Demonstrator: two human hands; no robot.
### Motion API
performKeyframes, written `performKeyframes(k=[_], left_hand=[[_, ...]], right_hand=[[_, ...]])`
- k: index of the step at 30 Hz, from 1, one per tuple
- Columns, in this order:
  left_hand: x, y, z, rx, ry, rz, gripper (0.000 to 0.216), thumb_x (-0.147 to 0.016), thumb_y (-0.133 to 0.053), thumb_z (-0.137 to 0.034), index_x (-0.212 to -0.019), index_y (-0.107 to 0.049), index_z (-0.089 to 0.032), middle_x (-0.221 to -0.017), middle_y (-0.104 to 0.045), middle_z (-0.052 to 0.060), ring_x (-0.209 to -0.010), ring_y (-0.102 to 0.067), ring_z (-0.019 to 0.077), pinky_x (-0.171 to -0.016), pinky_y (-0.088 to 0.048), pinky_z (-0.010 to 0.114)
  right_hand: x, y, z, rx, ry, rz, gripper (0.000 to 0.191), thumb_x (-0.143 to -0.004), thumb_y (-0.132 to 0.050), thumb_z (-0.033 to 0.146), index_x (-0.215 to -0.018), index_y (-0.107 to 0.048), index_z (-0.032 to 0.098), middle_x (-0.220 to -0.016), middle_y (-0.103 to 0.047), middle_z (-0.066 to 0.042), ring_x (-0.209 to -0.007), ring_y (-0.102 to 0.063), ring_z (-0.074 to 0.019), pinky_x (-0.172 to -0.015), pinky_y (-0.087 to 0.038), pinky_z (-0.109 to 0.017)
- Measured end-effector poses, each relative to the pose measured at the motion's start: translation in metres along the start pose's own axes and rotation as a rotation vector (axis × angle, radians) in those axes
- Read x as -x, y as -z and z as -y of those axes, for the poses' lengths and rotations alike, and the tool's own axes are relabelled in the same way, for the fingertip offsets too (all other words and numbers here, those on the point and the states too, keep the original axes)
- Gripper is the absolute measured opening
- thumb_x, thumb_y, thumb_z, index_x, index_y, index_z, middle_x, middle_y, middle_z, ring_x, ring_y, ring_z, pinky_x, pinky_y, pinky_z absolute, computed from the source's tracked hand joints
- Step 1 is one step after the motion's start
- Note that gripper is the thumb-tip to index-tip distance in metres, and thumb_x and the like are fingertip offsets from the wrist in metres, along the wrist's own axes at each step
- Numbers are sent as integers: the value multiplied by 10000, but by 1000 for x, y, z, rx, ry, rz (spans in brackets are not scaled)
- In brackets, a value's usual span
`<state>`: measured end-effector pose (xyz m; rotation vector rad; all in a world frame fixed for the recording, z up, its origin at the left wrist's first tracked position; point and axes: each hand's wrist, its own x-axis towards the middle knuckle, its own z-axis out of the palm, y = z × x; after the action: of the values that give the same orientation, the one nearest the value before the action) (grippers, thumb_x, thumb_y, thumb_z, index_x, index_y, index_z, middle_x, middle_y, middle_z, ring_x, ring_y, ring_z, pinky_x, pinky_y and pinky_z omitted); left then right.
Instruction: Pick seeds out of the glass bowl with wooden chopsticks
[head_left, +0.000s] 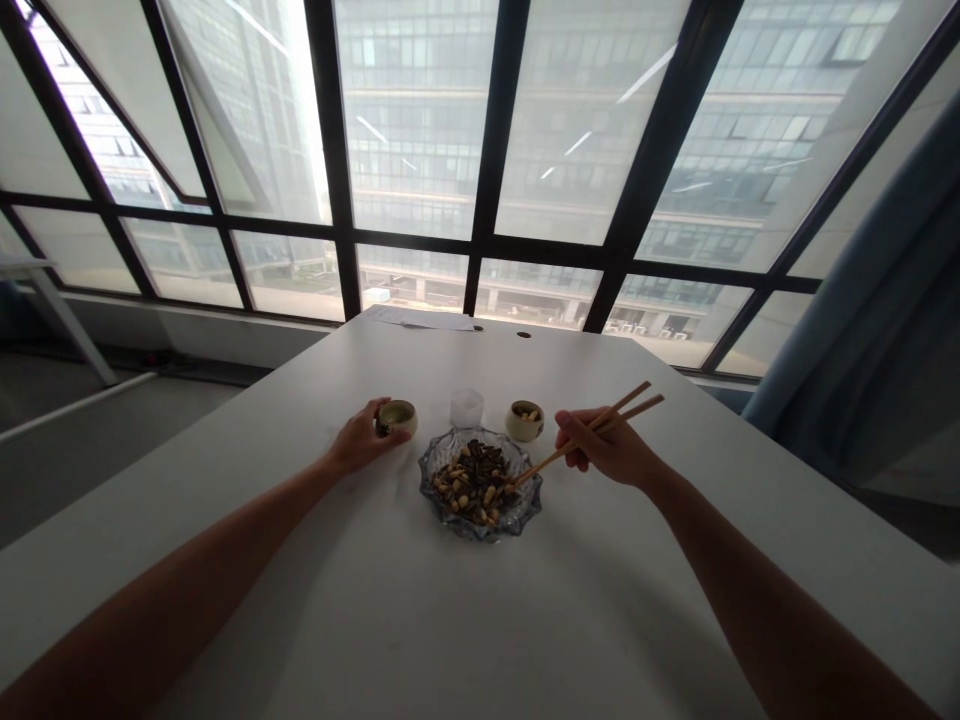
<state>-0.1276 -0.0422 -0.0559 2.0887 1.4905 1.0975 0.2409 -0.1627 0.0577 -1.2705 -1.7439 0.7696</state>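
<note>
A pair of wooden chopsticks (592, 432) is clamped in the right hand (607, 450), and the tips are lowered into the right side of the glass dish (525, 505). The left hand (360, 440) is closed around the left cup (397, 413), which stands on the white table (450, 620) just beside the dish. Whether a piece is caught between the tips cannot be told, as they are too small in the view.

A slip is judged to be the main danger. The pieces in the dish are small, smooth and heaped together, so one could be squeezed out from between the tips and dropped on the table. The dish is held by no hand, so it could be pushed aside if the chopsticks are pressed against its rim. The left cup is small and could be tipped by a careless pull.

The dish is made of clear cut glass with a wavy rim, and it is placed in the middle of the table before the person. It is filled with a mix (472, 478) of dark seeds and pale nuts. Just beyond it are seen a right cup (524, 420) with some pale nuts inside and, between the two cups, a frosted tumbler (466, 408).
</note>
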Motion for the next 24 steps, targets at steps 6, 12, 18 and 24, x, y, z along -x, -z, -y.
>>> performKeyframes(k=[6,12,18,24], left_hand=[[1,1,-5,7,-35,24,803,-671,-707,-674,-1288,-550,-184,-1146,-724,118,-1035,-689,296,-929,-531,416],[2,2,-7,11,-46,25,756,-683,-703,-665,-1256,-560,-192,-1128,-725,109,-1020,-690,285,-916,-537,408],[2,2,-9,45,-103,8,736,-650,-750,-623,-1221,-554,-202,-1112,-722,94,-1003,-686,270,-916,-538,414],[4,3,-8,47,-133,-9,721,-643,-772,-575,-1215,-548,-198,-1114,-719,93,-1008,-683,267,-902,-548,414]], right_hand=[[3,-2,7,51,41,116,571,-804,-636,695,-602,-686,163,-438,-611,-26,-344,-517,-100,-334,-393,-188],[2,-4,6,32,21,7,622,-776,-629,745,-573,-670,159,-413,-601,-34,-310,-500,-97,-307,-377,-183],[-16,-10,-23,-282,-63,-326,643,-692,-665,790,-547,-619,166,-376,-570,-34,-270,-454,-106,-269,-349,-210],[-28,-15,-48,-463,-152,-362,557,-701,-698,720,-574,-583,190,-372,-546,-23,-294,-460,-122,-267,-346,-226]])
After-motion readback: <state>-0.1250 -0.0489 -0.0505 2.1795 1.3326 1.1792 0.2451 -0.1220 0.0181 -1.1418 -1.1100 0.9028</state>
